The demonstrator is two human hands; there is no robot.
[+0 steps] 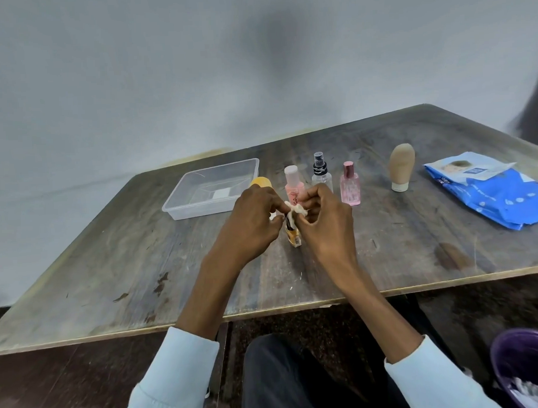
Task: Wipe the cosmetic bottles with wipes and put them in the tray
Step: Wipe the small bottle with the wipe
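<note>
Hands: left hand (252, 220) grips small amber glass bottle (293, 233), right hand (326, 220) pinches crumpled wipe (296, 209).

Legible markings. The peach bottle (292, 186) standing behind the hands bears a large numeral "3" low on its front; the smaller print above it is too blurred to read. The blue wipes pack (499, 192) at the right carries a small dark label with white lettering, unreadable. Print on the spray bottle (321, 174) and pink bottle (349, 187) is illegible.
</note>
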